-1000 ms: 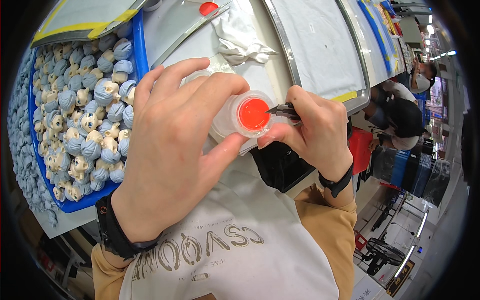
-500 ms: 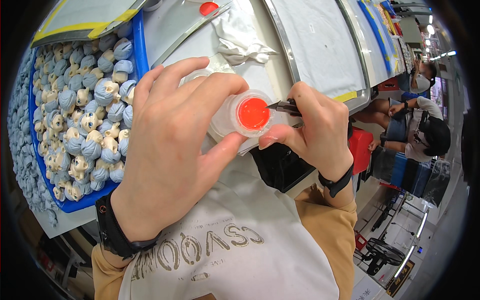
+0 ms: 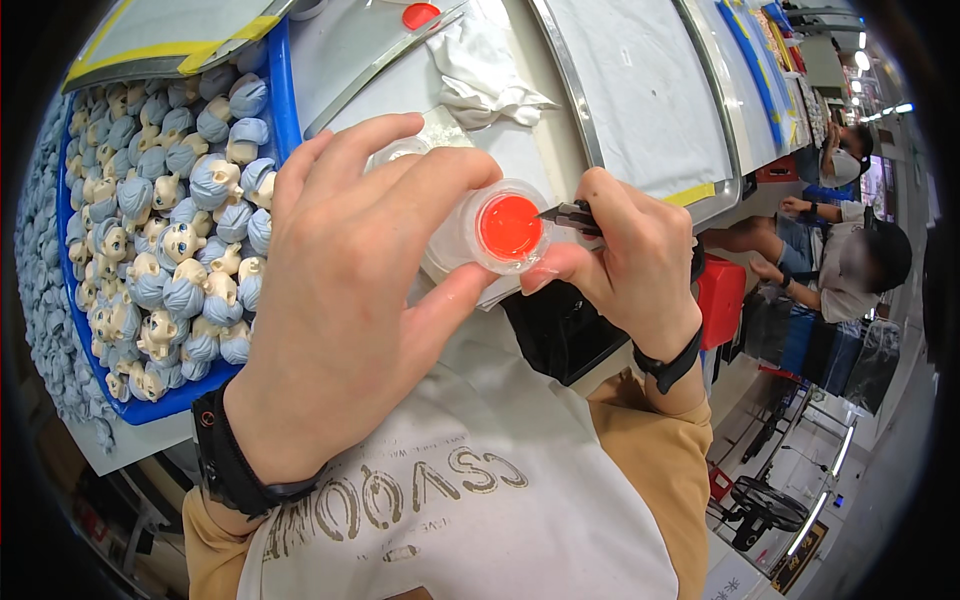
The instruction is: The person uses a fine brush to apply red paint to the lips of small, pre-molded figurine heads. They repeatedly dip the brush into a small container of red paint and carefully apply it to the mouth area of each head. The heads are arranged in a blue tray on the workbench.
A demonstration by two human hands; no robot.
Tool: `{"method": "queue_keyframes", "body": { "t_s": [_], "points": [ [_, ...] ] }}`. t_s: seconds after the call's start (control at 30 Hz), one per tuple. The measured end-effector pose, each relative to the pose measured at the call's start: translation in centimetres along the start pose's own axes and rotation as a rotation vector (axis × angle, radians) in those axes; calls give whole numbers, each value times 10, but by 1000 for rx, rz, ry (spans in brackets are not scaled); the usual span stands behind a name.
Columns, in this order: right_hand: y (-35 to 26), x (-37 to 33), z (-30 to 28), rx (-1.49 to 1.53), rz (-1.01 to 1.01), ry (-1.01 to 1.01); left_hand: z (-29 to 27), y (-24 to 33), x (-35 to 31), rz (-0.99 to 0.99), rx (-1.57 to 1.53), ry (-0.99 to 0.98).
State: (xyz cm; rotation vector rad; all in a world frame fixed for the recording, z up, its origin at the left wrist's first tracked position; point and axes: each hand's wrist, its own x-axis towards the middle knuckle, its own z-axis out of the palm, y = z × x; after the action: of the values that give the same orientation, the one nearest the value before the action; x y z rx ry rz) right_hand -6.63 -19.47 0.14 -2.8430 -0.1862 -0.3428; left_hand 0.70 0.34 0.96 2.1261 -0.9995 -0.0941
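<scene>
My left hand [image 3: 350, 290] grips a small translucent plastic jar [image 3: 462, 240] between thumb and fingers. Bright red liquid [image 3: 511, 227] shows in its round mouth, which is turned up toward me. In my closed right hand [image 3: 635, 265] is a dark pointed tool [image 3: 572, 216], perhaps a craft knife; its tip meets the jar's right rim and the rest is hidden in the fingers. My right thumb lies against the lower right of the rim. Just behind my left fingers, another clear container [image 3: 400, 150] is partly covered.
A blue tray [image 3: 170, 402] of doll heads with light blue hair stands at left. Beyond my hands lie a crumpled white cloth [image 3: 480, 80], a red lid [image 3: 420, 15] and a metal-edged tray [image 3: 640, 90]. Co-workers [image 3: 850, 265] sit at right near a red bin [image 3: 722, 300].
The jar and both hands have shifted only slightly; the tool tip has drawn back from over the red liquid toward the rim. At right, a co-worker's head and hands have moved.
</scene>
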Motion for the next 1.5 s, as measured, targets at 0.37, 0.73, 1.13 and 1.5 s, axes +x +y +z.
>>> {"method": "queue_keyframes", "body": {
  "t_s": [0.37, 0.73, 1.13, 1.5],
  "points": [
    [-5, -3, -4, -29, 18, -51, 0, 0, 0, 4, 11, 7],
    [-3, -2, 1, 7, 21, 9, 0, 0, 0, 7, 3, 12],
    [-7, -1, -1, 30, 46, -17, 0, -1, -2, -1, -12, 11],
    [-9, -5, 0, 32, 58, 17, 0, -1, -1, -1, -11, 15]
  ]
}}
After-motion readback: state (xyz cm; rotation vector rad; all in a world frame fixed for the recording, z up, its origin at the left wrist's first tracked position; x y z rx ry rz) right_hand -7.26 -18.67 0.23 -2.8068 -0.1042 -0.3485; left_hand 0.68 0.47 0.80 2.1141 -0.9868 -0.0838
